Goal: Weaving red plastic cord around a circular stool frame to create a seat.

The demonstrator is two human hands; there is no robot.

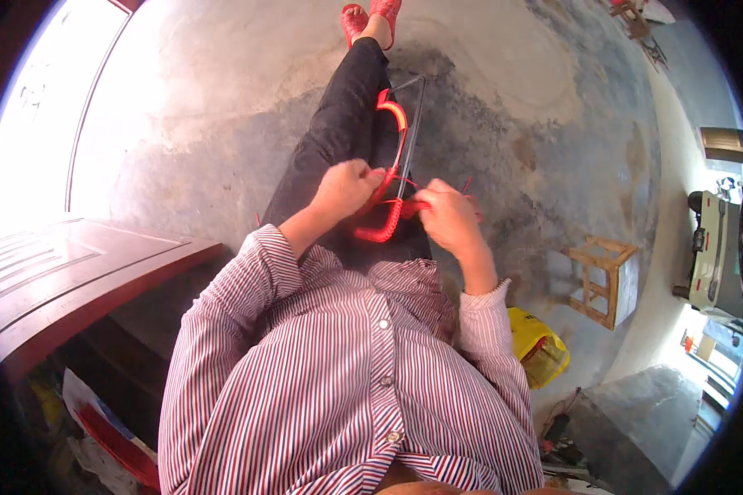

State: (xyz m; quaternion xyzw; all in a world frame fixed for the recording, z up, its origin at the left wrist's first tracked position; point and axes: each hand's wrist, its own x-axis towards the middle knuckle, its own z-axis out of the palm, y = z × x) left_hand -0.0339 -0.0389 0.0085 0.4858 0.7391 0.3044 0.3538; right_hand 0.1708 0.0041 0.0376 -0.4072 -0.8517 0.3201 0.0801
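A thin grey metal frame (419, 115) lies over my legs in dark trousers (336, 124). Red cord (378, 234) is wound closely round its near corner. Along its left side runs a curved red and yellowish strip (399, 114). My left hand (347, 191) is closed at the frame's left side, pinching red cord between thumb and fingers. On the other side my right hand (451, 218) is closed round more red cord, just right of the wound part. A stretch of cord passes between the two hands. Both hands are slightly blurred, so the exact grip is partly hidden.
A dark red panelled wooden door or board (82, 272) stands at my left. To the right are a small wooden stool (603, 280) on its side and a yellow plastic bag (538, 346) on the concrete floor (504, 107). A motor vehicle (712, 252) shows at the far right.
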